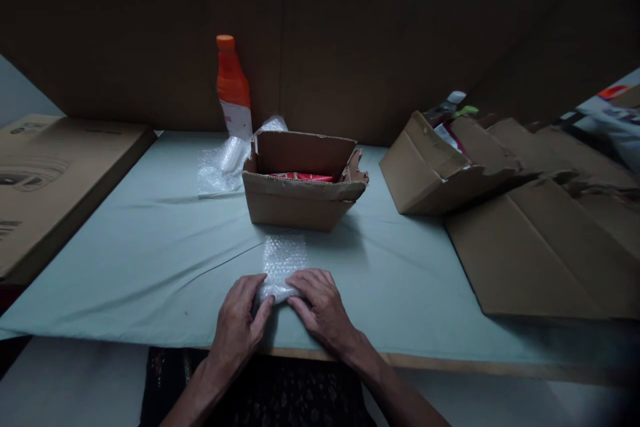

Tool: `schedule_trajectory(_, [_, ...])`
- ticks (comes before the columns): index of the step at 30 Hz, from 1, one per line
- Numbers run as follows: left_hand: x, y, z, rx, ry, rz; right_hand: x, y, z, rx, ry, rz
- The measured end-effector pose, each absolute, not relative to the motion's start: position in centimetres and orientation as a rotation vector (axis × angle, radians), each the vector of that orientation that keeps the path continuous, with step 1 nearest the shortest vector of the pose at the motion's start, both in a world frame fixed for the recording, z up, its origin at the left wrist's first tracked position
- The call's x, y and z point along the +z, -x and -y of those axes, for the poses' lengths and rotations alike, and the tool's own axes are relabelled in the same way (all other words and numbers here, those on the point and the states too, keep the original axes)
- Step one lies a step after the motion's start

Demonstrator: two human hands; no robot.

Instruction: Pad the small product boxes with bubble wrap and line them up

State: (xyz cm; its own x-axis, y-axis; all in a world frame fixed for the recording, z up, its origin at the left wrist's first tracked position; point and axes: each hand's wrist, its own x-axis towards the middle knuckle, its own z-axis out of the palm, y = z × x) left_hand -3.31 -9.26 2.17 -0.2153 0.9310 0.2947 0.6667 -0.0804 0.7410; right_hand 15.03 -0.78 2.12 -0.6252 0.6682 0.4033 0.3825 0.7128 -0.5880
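A strip of bubble wrap (285,255) lies on the cloth near the table's front edge, its near end rolled up into a small bundle. My left hand (239,317) grips the left end of that roll, fingers over the top and thumb on the near side. On the right end, my right hand (323,310) holds it the same way. Whatever may be inside the roll is hidden by the plastic layers. Just beyond the strip stands an open cardboard box (295,207) with a red packet (303,177) inside.
Behind the box are more bubble wrap (220,167) and an orange-capped bottle (233,87). A tilted carton (425,167) with bottles and another cardboard box (540,253) occupy the right. A flat carton (70,180) lies left. A tall cardboard panel (350,47) closes off the back.
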Motion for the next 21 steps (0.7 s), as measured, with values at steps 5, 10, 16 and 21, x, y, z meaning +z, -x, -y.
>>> schedule_trajectory(5, [2.43, 3.12, 9.47, 1.191, -1.526, -1.830, 2.29, -14.99, 1.02, 0.660, 0.817, 2.266])
schedule_trajectory(10, [2.68, 3.03, 9.45, 1.208, -1.446, -1.805, 2.50, -14.92, 1.32, 0.678, 0.814, 2.262])
schedule_trajectory(16, [2.83, 3.05, 9.65, 1.251, -1.456, -1.802, 2.47, -14.75, 1.41, 0.695, 0.807, 2.250])
schedule_trajectory(21, [2.49, 3.04, 9.60, 1.276, -1.437, -1.791, 2.60, -14.60, 1.69, 0.721, 0.778, 2.266])
